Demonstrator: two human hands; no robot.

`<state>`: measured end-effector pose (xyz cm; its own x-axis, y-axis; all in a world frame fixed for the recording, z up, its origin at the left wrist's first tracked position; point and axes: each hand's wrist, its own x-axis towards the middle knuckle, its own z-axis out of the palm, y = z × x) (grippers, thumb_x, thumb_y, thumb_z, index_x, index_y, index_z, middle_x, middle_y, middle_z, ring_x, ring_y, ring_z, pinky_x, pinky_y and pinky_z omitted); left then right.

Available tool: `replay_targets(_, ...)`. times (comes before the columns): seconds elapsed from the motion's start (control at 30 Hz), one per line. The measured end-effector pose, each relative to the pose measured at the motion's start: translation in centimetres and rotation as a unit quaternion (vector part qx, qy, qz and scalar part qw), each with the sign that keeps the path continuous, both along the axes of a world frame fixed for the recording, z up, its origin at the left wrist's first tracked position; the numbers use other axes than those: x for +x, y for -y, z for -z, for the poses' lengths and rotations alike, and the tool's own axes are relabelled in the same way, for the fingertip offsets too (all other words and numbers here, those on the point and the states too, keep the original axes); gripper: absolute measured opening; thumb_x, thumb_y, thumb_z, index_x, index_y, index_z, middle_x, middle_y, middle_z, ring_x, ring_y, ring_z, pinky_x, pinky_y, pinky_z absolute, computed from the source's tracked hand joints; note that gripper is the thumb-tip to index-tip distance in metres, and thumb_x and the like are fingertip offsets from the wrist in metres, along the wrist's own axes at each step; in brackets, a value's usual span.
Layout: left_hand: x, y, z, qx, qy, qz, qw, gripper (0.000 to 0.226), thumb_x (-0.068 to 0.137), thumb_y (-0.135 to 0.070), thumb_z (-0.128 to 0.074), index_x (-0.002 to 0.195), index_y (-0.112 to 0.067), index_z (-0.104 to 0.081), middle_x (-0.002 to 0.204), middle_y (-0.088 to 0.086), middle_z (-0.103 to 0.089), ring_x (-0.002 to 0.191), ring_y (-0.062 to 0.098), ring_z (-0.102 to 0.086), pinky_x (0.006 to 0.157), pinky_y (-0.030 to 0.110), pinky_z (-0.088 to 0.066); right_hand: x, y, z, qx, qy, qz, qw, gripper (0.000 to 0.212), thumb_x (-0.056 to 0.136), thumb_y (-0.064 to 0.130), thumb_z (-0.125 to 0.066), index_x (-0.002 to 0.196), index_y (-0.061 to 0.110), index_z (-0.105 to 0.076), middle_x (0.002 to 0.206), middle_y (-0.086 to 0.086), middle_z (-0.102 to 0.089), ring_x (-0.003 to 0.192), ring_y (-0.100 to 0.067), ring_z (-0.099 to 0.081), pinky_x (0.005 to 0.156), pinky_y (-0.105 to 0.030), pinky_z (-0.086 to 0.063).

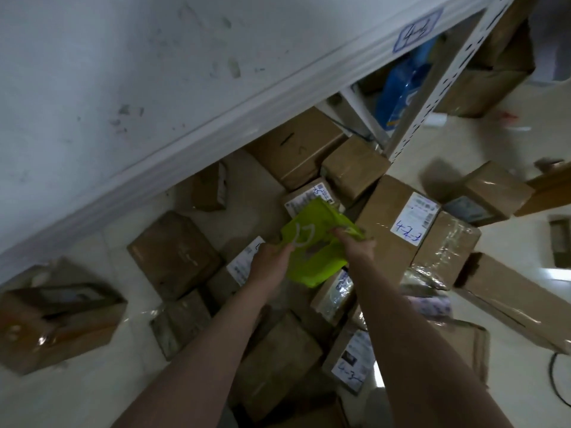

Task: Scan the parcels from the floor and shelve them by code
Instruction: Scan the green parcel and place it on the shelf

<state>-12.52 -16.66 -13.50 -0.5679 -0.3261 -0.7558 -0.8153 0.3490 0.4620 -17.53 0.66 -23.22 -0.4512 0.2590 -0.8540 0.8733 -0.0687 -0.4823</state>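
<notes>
A lime-green soft parcel bag [315, 257] with a white printed mark is held over a heap of cardboard parcels on the floor. My left hand [270, 261] grips its left edge. My right hand [355, 245] grips its upper right edge, fingers curled into the plastic. Under and around the bag lie several brown boxes, some with white labels: one long box carries a handwritten code [411, 223], another near my right forearm has a handwritten label [352, 362]. The bag's own label is hidden from this view.
A white metal shelf [216, 125] runs diagonally overhead, with a handwritten tag [417, 30] on its edge and a perforated upright [438, 88]. A blue package [401, 91] sits on a lower level. More boxes [58, 316] lie scattered on the pale tiled floor [463, 143].
</notes>
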Motion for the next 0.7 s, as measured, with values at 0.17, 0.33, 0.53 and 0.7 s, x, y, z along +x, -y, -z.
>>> replay_targets(0.17,1.2,1.6,1.3,0.015,0.024,-0.011,1.0,0.042,0.1,-0.043,-0.049,0.11,-0.006,-0.066,0.089,0.006,-0.053,0.096,0.027,-0.055,0.083,0.033,-0.044,0.6,0.5,1.0,0.035,0.002,-0.001,0.999,0.13,0.045,0.054,-0.092,0.151,0.02,-0.024,0.146,-0.016,-0.041,0.128,-0.039,-0.049,0.105,-0.052,-0.046)
replay_targets(0.33,3.7,1.7,-2.9,0.024,0.059,-0.067,0.996,0.037,0.097,-0.038,-0.057,0.107,-0.003,-0.065,0.083,0.006,-0.059,0.079,0.022,-0.058,0.078,0.035,-0.05,5.1,-0.6,-4.6,0.019,-0.026,0.105,0.994,0.123,0.039,0.055,-0.09,0.142,0.013,-0.036,0.137,-0.013,-0.05,0.12,-0.035,-0.056,0.101,-0.052,-0.049)
replay_targets(0.53,5.6,-2.1,-15.2,0.042,0.07,-0.044,0.996,0.043,0.093,-0.048,-0.057,0.103,-0.008,-0.068,0.12,0.022,-0.062,0.113,0.035,-0.058,0.093,0.037,-0.046,11.2,-4.8,-18.9,-0.049,-0.071,0.285,0.955,0.091,0.05,0.042,-0.09,0.128,0.015,-0.05,0.121,-0.013,-0.065,0.104,-0.03,-0.066,0.077,-0.045,-0.059)
replay_targets(0.7,7.2,-7.6,-27.4,0.122,0.056,-0.069,0.989,0.045,0.085,-0.053,-0.065,0.094,-0.009,-0.064,0.104,0.013,-0.064,0.097,0.029,-0.062,0.092,0.047,-0.054,17.6,-8.9,-34.6,-0.054,-0.133,0.371,0.917,0.031,0.083,0.016,-0.074,0.11,0.011,-0.06,0.083,-0.007,-0.061,0.068,-0.021,-0.062,0.06,-0.035,-0.052)
